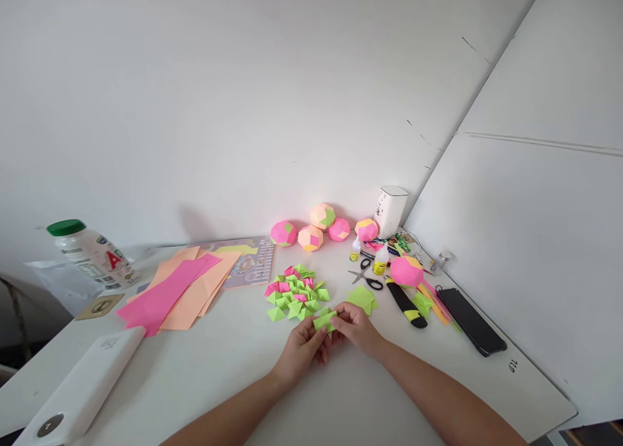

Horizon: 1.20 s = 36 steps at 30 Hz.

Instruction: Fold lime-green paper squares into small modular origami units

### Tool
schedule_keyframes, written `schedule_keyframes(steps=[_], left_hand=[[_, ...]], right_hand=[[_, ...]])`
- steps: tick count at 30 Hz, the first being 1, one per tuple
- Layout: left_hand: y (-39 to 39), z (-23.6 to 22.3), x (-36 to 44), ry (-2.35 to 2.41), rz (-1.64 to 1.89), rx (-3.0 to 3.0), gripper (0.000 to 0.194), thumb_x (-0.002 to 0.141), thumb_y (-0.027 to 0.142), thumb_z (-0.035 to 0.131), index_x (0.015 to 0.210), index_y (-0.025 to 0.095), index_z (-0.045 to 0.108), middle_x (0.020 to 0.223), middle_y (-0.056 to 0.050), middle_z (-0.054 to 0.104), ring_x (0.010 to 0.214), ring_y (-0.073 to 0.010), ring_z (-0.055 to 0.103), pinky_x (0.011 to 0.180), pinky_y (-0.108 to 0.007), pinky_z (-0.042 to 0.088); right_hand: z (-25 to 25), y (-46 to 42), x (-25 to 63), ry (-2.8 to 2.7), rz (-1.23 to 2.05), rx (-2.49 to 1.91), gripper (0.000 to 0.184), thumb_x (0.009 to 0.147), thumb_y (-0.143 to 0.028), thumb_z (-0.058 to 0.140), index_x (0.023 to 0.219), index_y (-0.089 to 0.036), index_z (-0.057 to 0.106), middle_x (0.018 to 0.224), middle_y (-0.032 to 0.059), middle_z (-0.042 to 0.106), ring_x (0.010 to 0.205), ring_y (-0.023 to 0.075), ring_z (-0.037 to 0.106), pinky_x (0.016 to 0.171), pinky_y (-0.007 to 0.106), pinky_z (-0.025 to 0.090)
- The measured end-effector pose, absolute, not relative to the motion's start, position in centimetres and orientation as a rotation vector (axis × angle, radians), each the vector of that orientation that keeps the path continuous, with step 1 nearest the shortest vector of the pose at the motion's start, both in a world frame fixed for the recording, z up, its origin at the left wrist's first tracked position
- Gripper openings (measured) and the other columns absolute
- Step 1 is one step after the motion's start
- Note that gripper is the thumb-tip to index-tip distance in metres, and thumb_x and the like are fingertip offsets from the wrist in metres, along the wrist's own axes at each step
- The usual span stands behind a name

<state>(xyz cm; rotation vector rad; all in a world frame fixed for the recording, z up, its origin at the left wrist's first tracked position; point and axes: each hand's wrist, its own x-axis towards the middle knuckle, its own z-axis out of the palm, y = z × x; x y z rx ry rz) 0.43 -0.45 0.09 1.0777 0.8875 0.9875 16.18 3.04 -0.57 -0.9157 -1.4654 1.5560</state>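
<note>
A small piece of folded green paper is pinched between both hands above the white table. My left hand grips its left end, thumb on top. With thumb and fingers closed, my right hand holds the right end. Just beyond the hands lies a heap of small folded green and pink paper pieces. A few flat green paper squares rest right behind my right hand.
Scissors, two glue bottles, a cutter knife and a black phone lie right. Paper balls line the wall. Left are pink and orange sheets, a bottle and a white power bank.
</note>
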Motion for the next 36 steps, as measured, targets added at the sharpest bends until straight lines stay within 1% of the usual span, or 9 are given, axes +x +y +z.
schedule_keyframes(steps=[5, 9, 12, 22, 29, 36], left_hand=[[-0.56, 0.08, 0.38, 0.897, 0.983, 1.082, 0.029, 0.079, 0.045, 0.056, 0.08, 0.017, 0.048, 0.06, 0.004, 0.057, 0.042, -0.0095, 0.055, 0.041, -0.021, 0.043], [-0.62, 0.09, 0.36, 0.913, 0.992, 1.076, 0.032, 0.083, 0.047, 0.047, 0.076, 0.017, 0.048, 0.061, 0.002, 0.058, 0.043, -0.0099, 0.055, 0.041, -0.021, 0.043], [-0.57, 0.01, 0.39, 0.903, 1.003, 1.077, 0.034, 0.085, 0.048, 0.043, 0.074, 0.016, 0.049, 0.062, 0.002, 0.058, 0.042, -0.0096, 0.055, 0.04, -0.021, 0.043], [-0.73, 0.52, 0.42, 0.907, 0.993, 1.047, 0.039, 0.083, 0.053, 0.043, 0.07, 0.017, 0.048, 0.06, 0.001, 0.058, 0.041, -0.0103, 0.054, 0.039, -0.021, 0.042], [-0.79, 0.76, 0.35, 0.898, 0.98, 1.037, 0.036, 0.082, 0.051, 0.047, 0.072, 0.017, 0.048, 0.06, 0.001, 0.057, 0.041, -0.0101, 0.054, 0.04, -0.021, 0.041], [-0.76, 0.74, 0.37, 0.868, 0.981, 1.016, 0.037, 0.084, 0.05, 0.043, 0.07, 0.016, 0.049, 0.06, 0.001, 0.058, 0.041, -0.0105, 0.054, 0.039, -0.021, 0.041]], right_hand=[[-0.44, 2.98, 16.08, -1.448, 1.554, -0.913, 0.022, 0.078, -0.036, 0.062, 0.078, -0.016, 0.053, 0.055, -0.002, 0.062, 0.046, 0.0108, 0.056, 0.047, 0.022, 0.045], [-0.41, 2.99, 16.07, -1.457, 1.532, -0.926, 0.023, 0.078, -0.037, 0.062, 0.078, -0.015, 0.054, 0.054, -0.0022, 0.062, 0.044, 0.0098, 0.054, 0.045, 0.021, 0.044], [-0.51, 3.04, 16.1, -1.461, 1.536, -0.923, 0.023, 0.078, -0.037, 0.062, 0.077, -0.015, 0.053, 0.053, -0.0021, 0.062, 0.045, 0.0103, 0.055, 0.044, 0.021, 0.043], [-0.71, 3.11, 16.16, -1.482, 1.534, -0.93, 0.025, 0.078, -0.04, 0.061, 0.078, -0.016, 0.053, 0.054, -0.0024, 0.062, 0.045, 0.0106, 0.055, 0.045, 0.021, 0.044], [-0.83, 3.05, 16.15, -1.473, 1.532, -0.933, 0.026, 0.078, -0.042, 0.06, 0.079, -0.016, 0.054, 0.055, -0.0021, 0.062, 0.045, 0.0108, 0.055, 0.047, 0.023, 0.045], [-0.66, 3.02, 16.14, -1.469, 1.536, -0.919, 0.025, 0.078, -0.04, 0.061, 0.078, -0.016, 0.054, 0.054, -0.0023, 0.062, 0.045, 0.0105, 0.055, 0.046, 0.022, 0.045]])
